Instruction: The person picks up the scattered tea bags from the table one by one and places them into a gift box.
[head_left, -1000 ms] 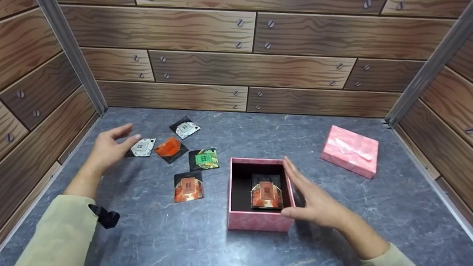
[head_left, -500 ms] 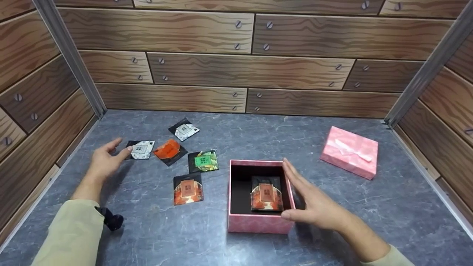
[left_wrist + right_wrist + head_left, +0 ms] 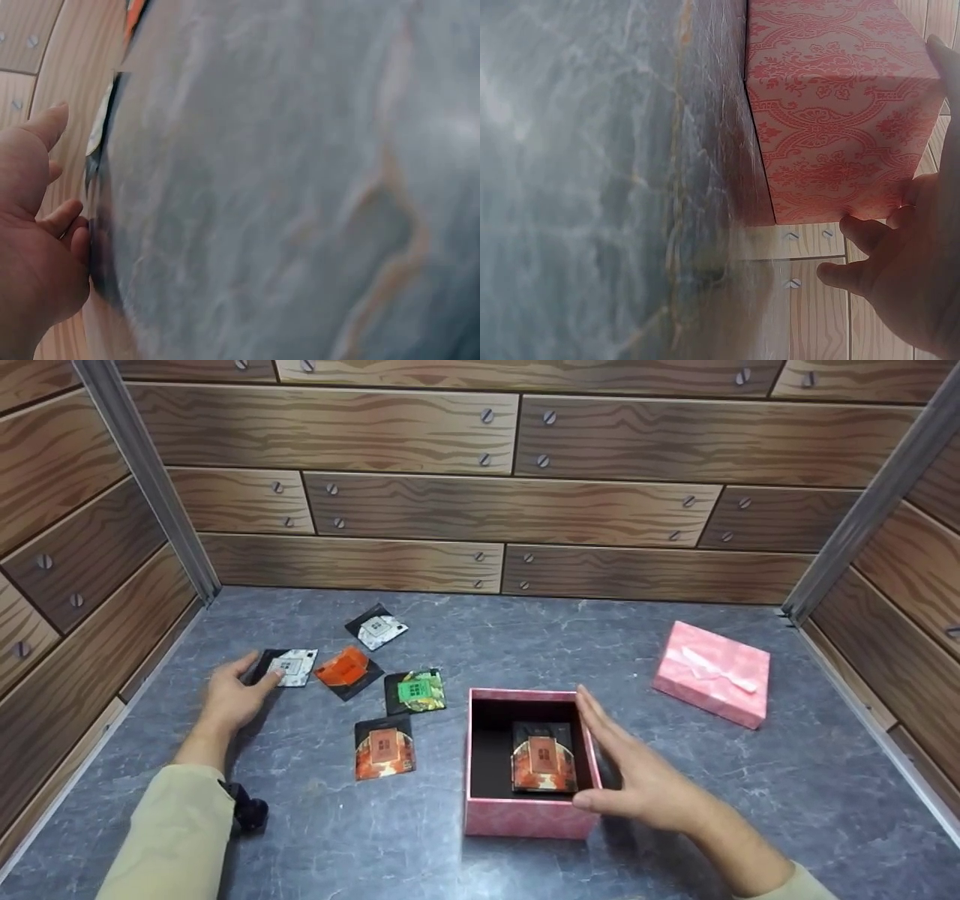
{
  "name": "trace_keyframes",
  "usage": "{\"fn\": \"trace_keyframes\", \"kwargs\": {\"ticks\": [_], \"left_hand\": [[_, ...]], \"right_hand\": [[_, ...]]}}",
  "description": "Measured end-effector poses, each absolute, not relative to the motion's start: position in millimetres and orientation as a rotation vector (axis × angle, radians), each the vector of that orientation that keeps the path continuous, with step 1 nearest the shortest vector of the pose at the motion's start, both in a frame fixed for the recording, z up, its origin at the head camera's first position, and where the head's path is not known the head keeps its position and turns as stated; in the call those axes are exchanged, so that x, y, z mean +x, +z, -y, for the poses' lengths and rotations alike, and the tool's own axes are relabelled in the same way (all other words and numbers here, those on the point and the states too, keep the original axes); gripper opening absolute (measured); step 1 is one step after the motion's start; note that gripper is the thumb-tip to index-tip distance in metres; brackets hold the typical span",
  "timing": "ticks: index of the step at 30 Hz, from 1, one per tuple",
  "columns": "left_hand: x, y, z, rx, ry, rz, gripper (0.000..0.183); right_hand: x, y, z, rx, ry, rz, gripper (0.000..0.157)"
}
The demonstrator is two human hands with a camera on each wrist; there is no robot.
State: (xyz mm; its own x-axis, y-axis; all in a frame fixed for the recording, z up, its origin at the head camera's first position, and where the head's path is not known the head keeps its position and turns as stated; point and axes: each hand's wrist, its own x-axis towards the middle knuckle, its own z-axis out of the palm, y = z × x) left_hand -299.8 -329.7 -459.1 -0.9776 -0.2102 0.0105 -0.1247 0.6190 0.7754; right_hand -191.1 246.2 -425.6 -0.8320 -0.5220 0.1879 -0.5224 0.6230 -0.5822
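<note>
My left hand reaches over a flat black-and-silver sachet on the table; in the head view the thumb overlaps its printed label and a finger lies at its left edge. In the left wrist view the thumb stands raised apart from the sachet, the other fingers bent near the tabletop. My right hand rests along the right wall of an open pink box, thumb at the front corner, fingers stretched to the back corner. A black-and-orange sachet lies inside. The right wrist view shows the box's patterned side.
Near the left hand lie an orange sachet, a green one, another silver one and a black-and-orange one. The pink lid with a ribbon bow sits at the right. Wood-print walls enclose the grey table.
The left hand drew back left off the silver sachet, then came forward right so its thumb is over the label again. The right hand stays on the box, and the view tilts slightly.
</note>
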Motion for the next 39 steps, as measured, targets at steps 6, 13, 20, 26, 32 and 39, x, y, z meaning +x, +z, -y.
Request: {"fn": "trace_keyframes", "kwargs": {"ticks": [6,13,20,26,32,39], "left_hand": [[-301.2,-463.4,325.7,0.279,-1.067,2.838,0.078],[-302.6,-463.7,322.1,0.233,-0.931,2.862,0.079],[-303.2,-463.0,319.4,0.301,-0.895,2.903,0.081],[-304.3,-462.3,318.6,0.322,-0.91,2.921,0.079],[-303.8,-461.0,319.4,0.316,-0.937,2.923,0.077],[-302.6,-461.8,323.7,0.276,-0.971,2.902,0.074]], "right_hand": [[-190.7,-427.1,-246.1,0.893,1.002,2.843,0.12],[-192.2,-426.4,-247.0,0.958,1.02,2.785,0.118],[-191.8,-426.0,-247.0,0.955,1.02,2.795,0.118],[-191.2,-426.1,-247.0,0.935,1.016,2.804,0.118],[-190.9,-427.0,-247.6,0.938,1.016,2.803,0.117],[-191.3,-427.9,-247.4,0.941,1.019,2.8,0.118]]}}
